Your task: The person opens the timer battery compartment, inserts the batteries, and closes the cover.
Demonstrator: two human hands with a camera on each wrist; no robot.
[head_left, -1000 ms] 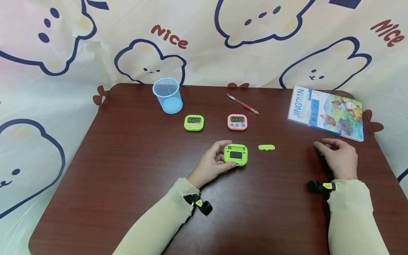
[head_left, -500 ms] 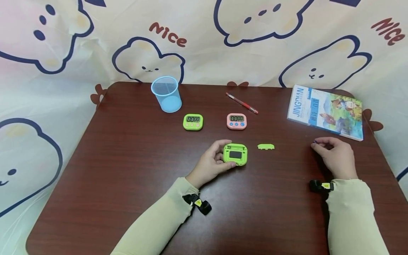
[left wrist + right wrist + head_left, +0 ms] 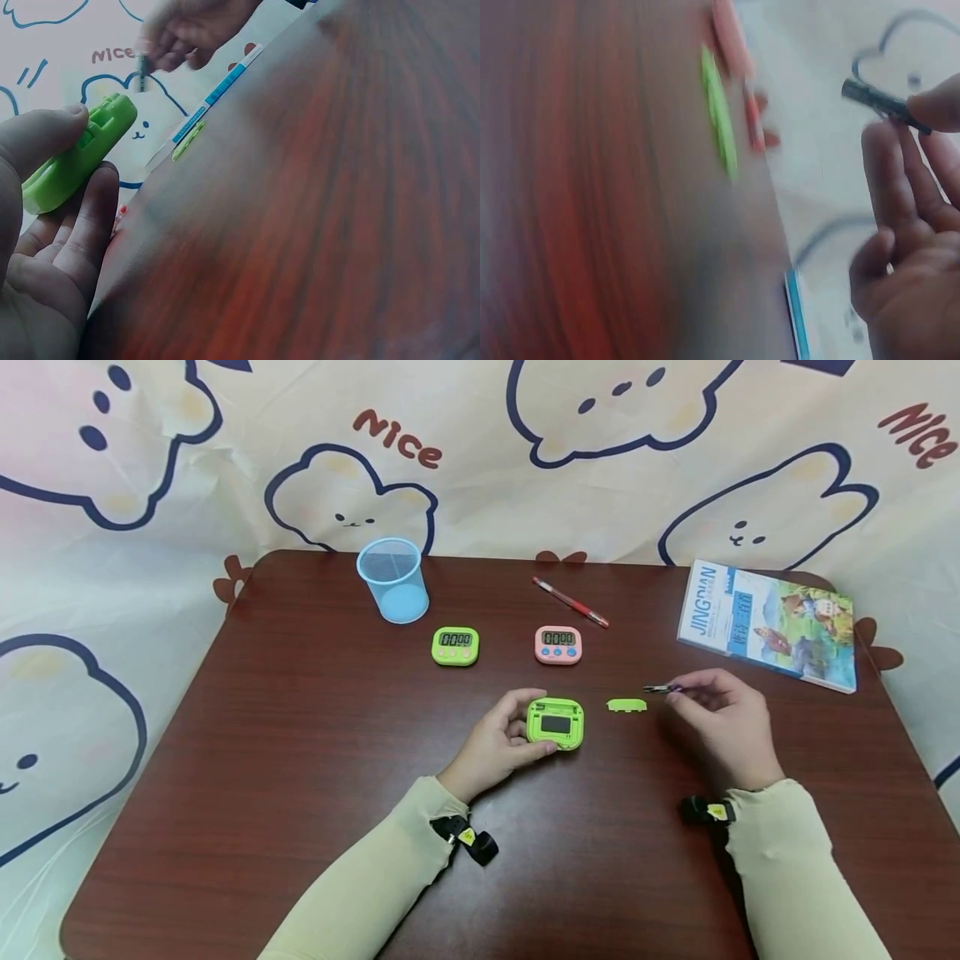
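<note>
My left hand (image 3: 487, 747) holds a green timer (image 3: 556, 708) by its edges, thumb near and fingers at the far side. Its back faces up, with the slot along the top uncovered. The left wrist view shows that timer (image 3: 79, 157) from the side. To the right, my right hand (image 3: 723, 722) pinches a small dark battery (image 3: 657, 689) between thumb and fingers, above the table. In the right wrist view the dark battery (image 3: 874, 99) sticks out past the fingertips. Between the hands lies a thin green battery cover (image 3: 626, 705).
Behind the hands stand another green timer (image 3: 455, 647) and a pink timer (image 3: 558, 645). A blue mesh-bottomed cup (image 3: 393, 585) is at the back left, a red pen (image 3: 572, 602) at the back. A book (image 3: 768, 622) lies at the back right of the brown table (image 3: 300, 760).
My right hand has moved left from near the book toward the green cover, bringing the battery into plain view. The left hand and its timer stay in place.
</note>
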